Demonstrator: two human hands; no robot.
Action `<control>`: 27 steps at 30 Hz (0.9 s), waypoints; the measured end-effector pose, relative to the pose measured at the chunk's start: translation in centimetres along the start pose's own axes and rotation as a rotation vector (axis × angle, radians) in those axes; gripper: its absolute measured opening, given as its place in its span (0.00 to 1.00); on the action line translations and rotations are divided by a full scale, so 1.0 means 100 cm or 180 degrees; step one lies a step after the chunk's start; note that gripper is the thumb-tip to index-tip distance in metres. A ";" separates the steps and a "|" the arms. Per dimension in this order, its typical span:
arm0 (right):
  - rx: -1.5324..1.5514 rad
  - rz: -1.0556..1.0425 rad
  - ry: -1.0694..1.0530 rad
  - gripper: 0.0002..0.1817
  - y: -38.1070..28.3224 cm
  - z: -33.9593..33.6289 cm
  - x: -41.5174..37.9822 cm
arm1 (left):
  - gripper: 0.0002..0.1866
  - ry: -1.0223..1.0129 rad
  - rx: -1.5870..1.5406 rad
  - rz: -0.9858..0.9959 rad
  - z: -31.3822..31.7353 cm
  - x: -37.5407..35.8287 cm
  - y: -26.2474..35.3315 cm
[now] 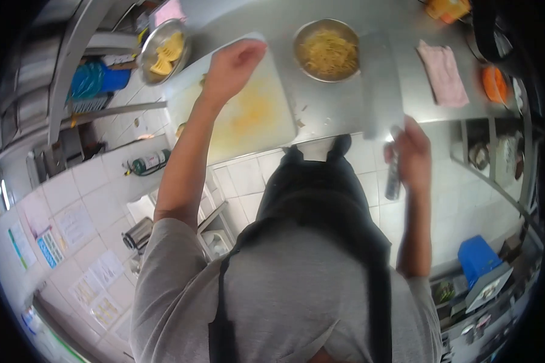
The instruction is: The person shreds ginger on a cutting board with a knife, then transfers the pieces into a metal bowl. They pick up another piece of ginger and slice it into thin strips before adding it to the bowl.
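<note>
My right hand (413,154) grips a wide-bladed cleaver (381,85) by its handle, at the counter's front edge. The blade points away from me, flat side up, beside a metal bowl of thin yellow shreds (329,53). My left hand (239,63) is over the far part of a white cutting board (275,115), with its fingers curled in; whatever may be under them is hidden. Yellowish wet stains mark the board, and small pieces lie at its left side, partly behind my left forearm.
A second metal bowl with yellow chunks (168,53) stands left of the board. A pink cloth (443,74) lies on the steel counter (327,109) at right, near an orange object (494,85). A few scraps lie right of the board. Shelving stands on both sides.
</note>
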State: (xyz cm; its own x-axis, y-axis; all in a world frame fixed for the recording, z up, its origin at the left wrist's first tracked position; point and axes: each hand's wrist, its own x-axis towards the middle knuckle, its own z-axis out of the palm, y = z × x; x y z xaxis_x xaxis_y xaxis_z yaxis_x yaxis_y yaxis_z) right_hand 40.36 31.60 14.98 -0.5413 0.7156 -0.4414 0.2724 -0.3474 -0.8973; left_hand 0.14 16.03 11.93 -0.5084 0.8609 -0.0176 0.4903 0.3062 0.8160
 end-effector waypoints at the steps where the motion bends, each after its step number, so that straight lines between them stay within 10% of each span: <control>1: 0.0015 0.0089 -0.0115 0.16 0.010 -0.008 -0.003 | 0.12 0.0071 0.0075 -0.0060 -0.021 -0.019 -0.018; 6: 0.0028 0.0549 -0.0634 0.15 0.034 -0.018 -0.020 | 0.09 0.0283 0.1422 -0.1385 -0.048 -0.116 -0.067; 18: -0.0675 0.0624 -0.0978 0.16 0.026 -0.028 -0.003 | 0.03 0.0950 0.2097 -0.0709 0.058 -0.165 -0.073; 27: -0.0691 0.0960 -0.1169 0.17 0.074 -0.041 -0.014 | 0.10 -0.0880 0.2418 0.0120 0.114 -0.071 0.003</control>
State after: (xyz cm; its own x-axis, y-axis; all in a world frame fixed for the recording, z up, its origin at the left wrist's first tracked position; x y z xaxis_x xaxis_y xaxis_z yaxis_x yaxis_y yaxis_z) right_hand 46.45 30.50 8.97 -0.6461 0.3298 -0.6883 0.5968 -0.3438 -0.7250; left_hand 12.00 14.64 5.69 -0.3373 0.9150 -0.2212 0.9012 0.3818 0.2052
